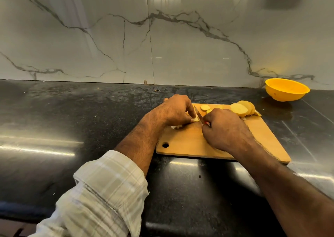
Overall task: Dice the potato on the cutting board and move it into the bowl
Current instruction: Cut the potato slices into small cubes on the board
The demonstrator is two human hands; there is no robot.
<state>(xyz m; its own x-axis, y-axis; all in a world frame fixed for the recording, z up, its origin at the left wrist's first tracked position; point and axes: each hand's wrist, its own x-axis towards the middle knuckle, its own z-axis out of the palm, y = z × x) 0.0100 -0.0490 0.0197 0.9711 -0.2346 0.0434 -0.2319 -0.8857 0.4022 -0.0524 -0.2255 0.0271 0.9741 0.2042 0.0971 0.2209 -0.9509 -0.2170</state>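
A wooden cutting board (189, 143) lies on the black counter. My left hand (176, 110) pinches a small pale potato piece (194, 119) down on the board's far left part. My right hand (226, 130) grips a red-handled knife (198, 114), its blade set against that piece. Round potato slices (239, 109) lean in a stack at the board's far right, and one loose slice (205, 107) lies just beyond the knife tip. A few cut bits (176, 127) show under my left palm. The yellow bowl (286, 89) stands beyond the board at the right, against the wall.
The black stone counter (81, 119) stretches left of the board and toward me. A marble wall (162, 38) rises right behind it. The board has a hanging hole (165, 144) at its near left corner.
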